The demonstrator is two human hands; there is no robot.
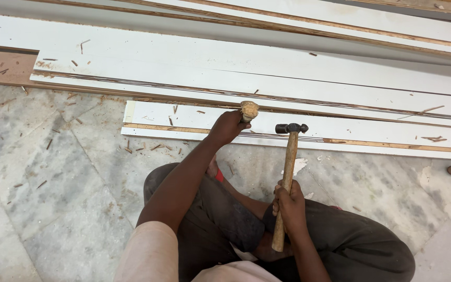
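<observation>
Right hand [288, 204] grip wraps the hammer [287, 172] handle; left hand [227, 126] grip clasps the chisel [248, 110].

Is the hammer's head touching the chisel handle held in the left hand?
Apart. The head view shows a strip of white board between the hammer head and the chisel handle gripped by the left hand; the right hand holds the hammer upright.

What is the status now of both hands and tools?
Left hand grips wooden-handled chisel, set on white laminated board. Right hand holds wooden-shafted ball-peen hammer, raised. Wood chips around.
</observation>
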